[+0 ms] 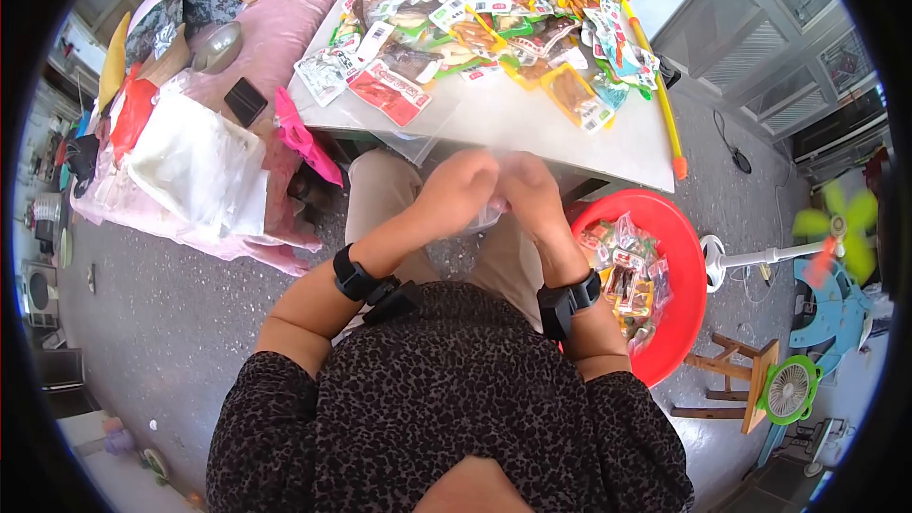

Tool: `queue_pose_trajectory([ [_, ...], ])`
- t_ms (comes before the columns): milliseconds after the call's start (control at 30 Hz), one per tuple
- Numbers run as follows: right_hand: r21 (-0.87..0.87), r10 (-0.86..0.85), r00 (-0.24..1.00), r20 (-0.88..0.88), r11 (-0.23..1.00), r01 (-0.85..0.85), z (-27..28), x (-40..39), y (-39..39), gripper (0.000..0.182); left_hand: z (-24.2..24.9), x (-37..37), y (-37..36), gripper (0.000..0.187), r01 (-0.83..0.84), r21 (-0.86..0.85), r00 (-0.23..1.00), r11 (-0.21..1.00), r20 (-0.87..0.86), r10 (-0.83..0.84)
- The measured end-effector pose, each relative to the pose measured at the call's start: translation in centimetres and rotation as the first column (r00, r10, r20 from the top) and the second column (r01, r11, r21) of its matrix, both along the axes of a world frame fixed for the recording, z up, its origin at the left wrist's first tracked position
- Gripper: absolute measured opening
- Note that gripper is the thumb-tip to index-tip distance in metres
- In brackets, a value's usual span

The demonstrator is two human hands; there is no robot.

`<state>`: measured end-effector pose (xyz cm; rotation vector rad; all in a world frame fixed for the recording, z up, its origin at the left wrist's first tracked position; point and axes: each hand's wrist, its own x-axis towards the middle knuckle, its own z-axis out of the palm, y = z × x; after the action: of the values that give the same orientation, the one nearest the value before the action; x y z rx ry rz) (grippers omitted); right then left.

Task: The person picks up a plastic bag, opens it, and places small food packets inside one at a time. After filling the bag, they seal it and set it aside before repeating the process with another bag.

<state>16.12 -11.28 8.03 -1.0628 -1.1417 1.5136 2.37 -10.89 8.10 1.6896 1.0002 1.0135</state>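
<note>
My left hand (465, 182) and my right hand (528, 188) meet in front of the table's near edge, above my lap. Both are closed, fingers curled inward and partly hidden. A clear plastic bag (486, 219) shows just below and between them, pinched in both. Another piece of clear plastic (414, 146) hangs over the table edge to the left of my hands. Beyond them, a heap of small colourful snack packets (475, 19) covers the far part of the white table (475, 123). A red packet (389, 93) lies at the heap's near side.
A red tub (686, 271) holding bagged packets stands on the floor at my right. Along the table's right edge lies a yellow stick (655, 85). A pink-covered bed (285, 24) at left bears a phone (245, 102) and white plastic bags (195, 166). A wooden stool (755, 385) and fans are at right.
</note>
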Motion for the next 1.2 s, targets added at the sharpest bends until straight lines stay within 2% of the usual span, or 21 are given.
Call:
queue_pose_trajectory([
  [33,-0.005,0.003,0.999,-0.032,1.0,-0.003,-0.6,-0.3,-0.2,0.014,-0.2,0.0,-0.3,0.005,0.042,0.016,0.999,0.999,0.01,-0.042],
  [67,0.011,-0.001,1.0,-0.011,1.0,0.001,-1.0,-0.5,-0.5,0.014,-0.3,0.0,-0.7,0.005,0.077,-0.078,0.996,0.994,0.048,-0.073],
  [167,-0.054,0.017,0.999,-0.029,0.998,-0.019,-2.3,-0.2,-0.8,0.014,-0.9,-0.4,-1.2,0.005,0.145,-0.022,0.989,0.989,0.022,-0.145],
  [267,-0.111,-0.061,0.992,-0.108,0.993,0.049,-2.3,0.0,-1.0,0.012,-1.2,0.3,-2.5,0.004,0.055,0.092,0.996,0.994,-0.072,-0.048],
  [367,-0.068,-0.001,1.0,-0.021,0.998,-0.001,-2.0,0.4,-0.8,0.009,-1.4,0.5,-2.8,0.003,0.05,0.067,0.996,0.996,-0.077,-0.045],
  [467,-0.041,0.099,0.995,0.018,0.994,-0.099,-1.7,1.1,-0.6,0.011,-2.4,1.0,-2.8,0.002,0.034,0.122,0.997,0.992,-0.067,-0.025],
  [567,-0.062,0.146,0.989,0.011,0.988,-0.145,-1.0,1.4,-0.8,0.014,-2.1,1.5,-2.9,0.003,0.043,0.089,0.999,0.995,-0.033,-0.04],
  [667,-0.15,0.208,0.978,0.009,0.967,-0.204,-1.9,2.0,-0.2,0.016,-2.8,1.8,-2.8,0.003,0.073,0.004,0.997,0.997,0.033,-0.073],
  [767,-0.261,0.213,0.977,0.022,0.944,-0.201,-3.4,2.6,0.7,0.015,-4.7,2.4,-2.9,0.004,0.015,0.082,0.999,0.996,-0.036,-0.012],
  [867,-0.087,0.133,0.957,0.258,0.99,-0.114,-6.4,2.5,0.6,0.012,-6.6,2.8,-2.9,0.004,0.04,0.12,0.994,0.992,-0.105,-0.027],
  [967,-0.082,0.14,0.96,0.241,0.989,-0.123,-6.7,2.7,0.5,0.009,-6.0,2.5,-2.7,0.005,0.112,0.025,0.99,0.993,-0.09,-0.11],
  [1067,0.089,0.113,0.941,0.319,0.985,-0.148,-4.4,2.6,0.1,0.009,-3.8,1.2,-2.1,0.011,0.145,0.007,0.983,0.989,-0.117,-0.144],
  [1167,0.227,0.176,0.865,0.47,0.923,-0.311,-2.3,2.7,-0.4,0.008,-4.0,-0.1,-0.7,0.019,-0.133,0.228,0.991,0.965,0.002,0.136],
  [1200,0.246,0.185,0.839,0.512,0.904,-0.349,-1.3,2.6,-0.6,0.007,-3.3,-0.6,-0.4,0.024,-0.108,0.282,0.989,0.953,-0.063,0.13],
])
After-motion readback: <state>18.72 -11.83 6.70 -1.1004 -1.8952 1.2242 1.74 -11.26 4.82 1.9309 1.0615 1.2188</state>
